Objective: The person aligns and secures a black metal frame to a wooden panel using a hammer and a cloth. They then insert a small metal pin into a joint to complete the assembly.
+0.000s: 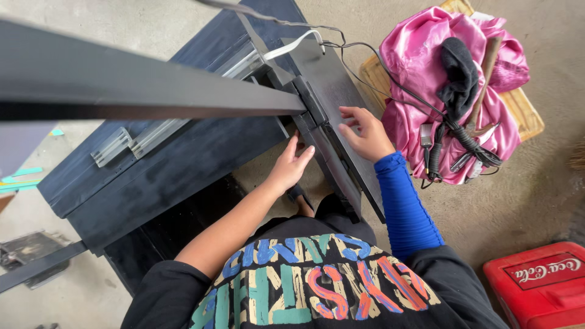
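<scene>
Nearest, a black printed shirt [317, 286]. Both hands rest with fingers apart on a dark flat panel [338, 97]: left hand [291, 166] at its lower edge, right hand [365, 133] flat on top. Steadying well likely means keeping the right palm pressing while the left supports the edge beside the black table [183, 152].

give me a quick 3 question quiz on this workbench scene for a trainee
1. True or false: the right hand rests with fingers spread on the dark flat panel.
2. Which lies on the pink cloth? A) a coiled black cable B) a saw C) a paint tin
3. Fill in: the left hand reaches under the panel's lower edge, and its arm is ____ (sleeved or bare).

Key
1. True
2. A, the coiled black cable
3. bare; only the right arm wears a blue sleeve
</scene>
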`<state>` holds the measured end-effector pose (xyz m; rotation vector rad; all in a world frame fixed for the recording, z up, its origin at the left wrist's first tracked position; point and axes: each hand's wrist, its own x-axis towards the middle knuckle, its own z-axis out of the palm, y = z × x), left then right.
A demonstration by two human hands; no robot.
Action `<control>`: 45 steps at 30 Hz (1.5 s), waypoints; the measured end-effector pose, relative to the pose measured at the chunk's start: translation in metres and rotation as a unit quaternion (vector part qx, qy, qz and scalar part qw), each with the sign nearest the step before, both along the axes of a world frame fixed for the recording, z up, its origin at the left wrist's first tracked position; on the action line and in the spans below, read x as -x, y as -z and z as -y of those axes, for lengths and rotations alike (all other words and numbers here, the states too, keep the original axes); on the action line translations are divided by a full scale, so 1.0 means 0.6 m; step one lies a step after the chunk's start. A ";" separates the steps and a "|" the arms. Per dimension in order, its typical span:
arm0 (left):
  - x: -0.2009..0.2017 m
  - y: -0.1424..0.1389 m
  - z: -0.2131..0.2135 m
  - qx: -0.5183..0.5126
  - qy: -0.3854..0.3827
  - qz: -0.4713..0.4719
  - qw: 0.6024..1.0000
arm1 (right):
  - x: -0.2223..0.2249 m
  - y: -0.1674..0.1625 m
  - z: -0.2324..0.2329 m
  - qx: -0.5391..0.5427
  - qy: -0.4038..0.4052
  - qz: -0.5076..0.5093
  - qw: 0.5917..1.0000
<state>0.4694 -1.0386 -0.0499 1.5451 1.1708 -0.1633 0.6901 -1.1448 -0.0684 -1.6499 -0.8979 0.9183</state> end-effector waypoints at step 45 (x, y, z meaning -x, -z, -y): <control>-0.005 -0.064 -0.023 0.214 -0.024 0.149 0.965 | 0.076 0.013 -0.012 -0.112 0.079 0.037 0.990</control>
